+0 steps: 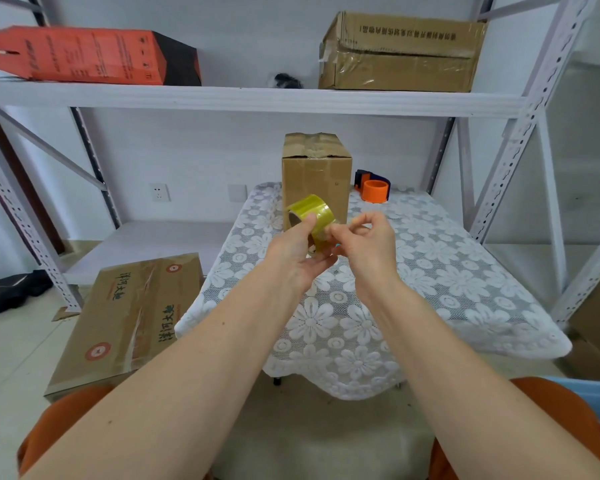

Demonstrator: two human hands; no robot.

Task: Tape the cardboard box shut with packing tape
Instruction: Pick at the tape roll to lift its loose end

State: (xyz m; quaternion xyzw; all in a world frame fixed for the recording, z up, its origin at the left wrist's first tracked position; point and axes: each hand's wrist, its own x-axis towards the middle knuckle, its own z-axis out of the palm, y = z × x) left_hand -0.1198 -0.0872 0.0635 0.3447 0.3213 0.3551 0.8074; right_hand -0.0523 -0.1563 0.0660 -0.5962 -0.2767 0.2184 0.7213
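A tall cardboard box [315,174] stands upright at the far end of the small table [430,271], its top flaps folded down and creased. In front of it, above the table, my left hand [297,258] holds a roll of yellowish clear packing tape [313,213] from below and behind. My right hand [368,244] is beside the roll on its right, thumb and forefinger pinched at the tape's surface near its loose end. Whether a strip is lifted is too small to tell.
An orange and dark blue tape dispenser [374,189] lies behind the box on the right. A printed carton [129,320] leans by the table's left side. Metal shelving holds a red box [84,55] and a brown carton [399,51] overhead.
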